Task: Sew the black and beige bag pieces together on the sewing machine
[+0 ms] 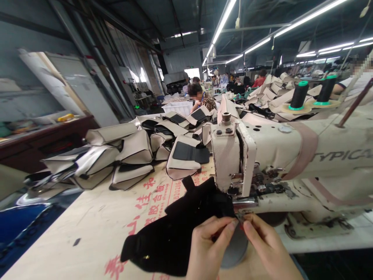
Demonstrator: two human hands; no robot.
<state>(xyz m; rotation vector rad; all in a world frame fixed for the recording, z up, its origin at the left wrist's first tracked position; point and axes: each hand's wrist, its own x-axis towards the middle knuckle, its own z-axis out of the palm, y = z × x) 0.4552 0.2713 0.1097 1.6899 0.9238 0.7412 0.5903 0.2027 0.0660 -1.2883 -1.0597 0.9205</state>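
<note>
The black fabric piece [177, 229] lies on the counter [96, 229], its near-right edge tucked under the head of the sewing machine [233, 163]. Both hands meet at that edge: the left hand [208, 247] pinches the cloth between thumb and forefinger, and the right hand [269, 249] has its fingertips pressed together on the same spot, just below the needle area. Done well, this calls for holding the edge flat and aligned, fingertips kept off the needle line. The fabric looks soft, matte and irregular in outline; the machine is cream-painted metal, worn and smudged. Behind it sit stacked cream-and-black sewn pieces [128, 155] and two black thread cones [298, 95]
</note>
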